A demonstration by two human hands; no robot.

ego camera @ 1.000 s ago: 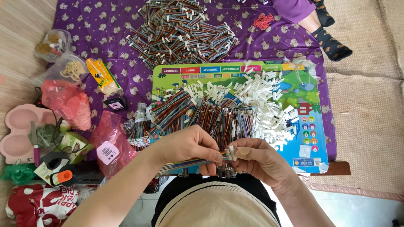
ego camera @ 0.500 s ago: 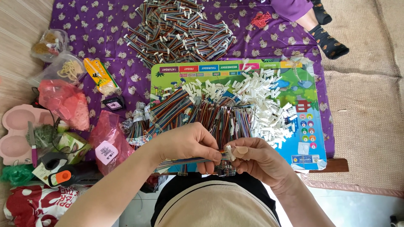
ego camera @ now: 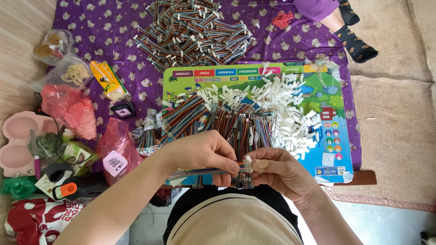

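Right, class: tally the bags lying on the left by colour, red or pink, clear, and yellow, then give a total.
Red or pink bags: 2, the red bag and the pink bag
Clear bags: 2, the clear bag of brown bits and the clear bag of pale loops
Yellow packets: 1, the yellow packet
Total: 5

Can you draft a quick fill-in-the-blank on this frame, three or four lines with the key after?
1. The left hand pinches a flat multicoloured ribbon cable, while the right hand holds a small ____ plastic connector at its end.
2. The loose pile of white plastic connectors lies on a colourful illustrated ____.
3. The cloth under the far heap of finished cables is ____ with a small pattern.

Missing words: white; board; purple
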